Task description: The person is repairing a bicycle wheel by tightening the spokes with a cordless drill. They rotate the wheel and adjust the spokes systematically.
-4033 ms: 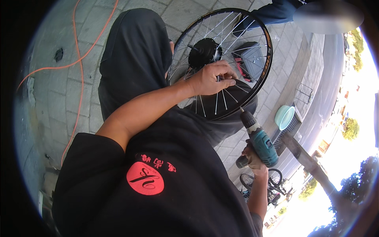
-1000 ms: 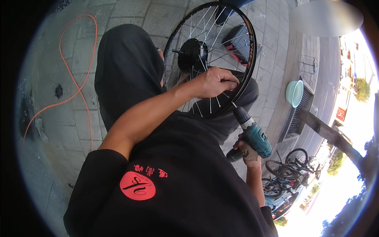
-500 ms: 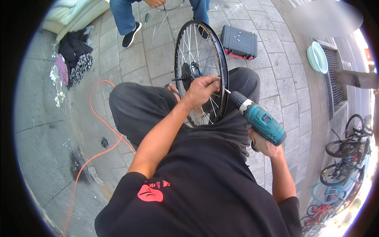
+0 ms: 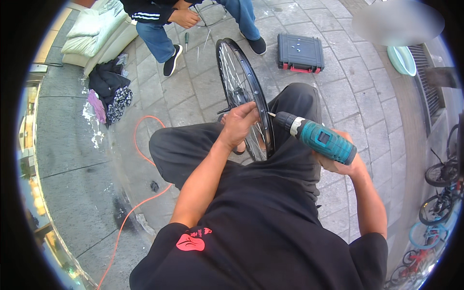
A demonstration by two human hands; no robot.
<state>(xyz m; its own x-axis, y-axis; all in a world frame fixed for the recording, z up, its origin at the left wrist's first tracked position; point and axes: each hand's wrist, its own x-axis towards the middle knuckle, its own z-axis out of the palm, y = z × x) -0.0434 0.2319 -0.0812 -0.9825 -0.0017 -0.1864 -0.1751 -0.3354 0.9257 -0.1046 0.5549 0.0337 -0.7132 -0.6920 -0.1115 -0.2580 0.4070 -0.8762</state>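
My left fingers [image 4: 248, 112] are pinched narrow at the spoked wheel [image 4: 251, 79], can't tell on what; right hand [image 4: 334, 163]'s gripping the teal drill [image 4: 325, 141], bit [image 4: 272, 114] pointing rimward.

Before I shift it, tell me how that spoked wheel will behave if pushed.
The wheel would likely roll, given its round rim standing roughly on edge. It would probably tip if left unsupported, being so narrow.

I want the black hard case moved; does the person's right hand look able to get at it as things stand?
Probably not: the right hand is full, gripping the cordless drill, and the black hard case lies on the paving beyond the right knee.
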